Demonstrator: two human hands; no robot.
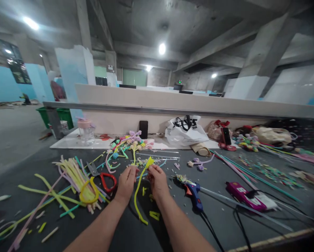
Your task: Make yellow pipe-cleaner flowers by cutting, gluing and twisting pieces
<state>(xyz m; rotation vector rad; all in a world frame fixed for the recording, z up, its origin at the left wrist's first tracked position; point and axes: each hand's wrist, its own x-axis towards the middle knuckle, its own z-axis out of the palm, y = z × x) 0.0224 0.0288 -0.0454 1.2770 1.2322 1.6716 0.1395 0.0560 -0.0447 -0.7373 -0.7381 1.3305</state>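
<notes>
Covering the foreground, table: one broad, dark grey, flat top (128, 227), with a pale strip along its near right edge; the barest patches lie left of the left forearm and between the glue gun's cord and the magenta device.
Bag: one white plastic bag with black lettering (183, 136), at the far edge.
Stem bundle: one upright-fanned bunch of pale yellow and pink fuzzy stems (74, 175), a yellow loop round it, loose stems beside it.
Right hand: one (157, 176), thumb and fingers pinched on the folded top of a bright yellow fuzzy stem (138, 196), whose long tail hangs down between the hands.
Left hand: one (128, 180), fingers curled, tips together, near the stem; whether they grip anything, I cannot tell.
Device: one magenta-and-white plastic device (248, 197), right of the glue gun.
Glue gun: one blue plastic gun with a red trigger (196, 196), near the right forearm.
Scissors: one pair, red-handled with grey metal blades (108, 182), between bundle and left hand.
Scraps: several short yellow pieces (154, 215), too scattered to count surely.
</notes>
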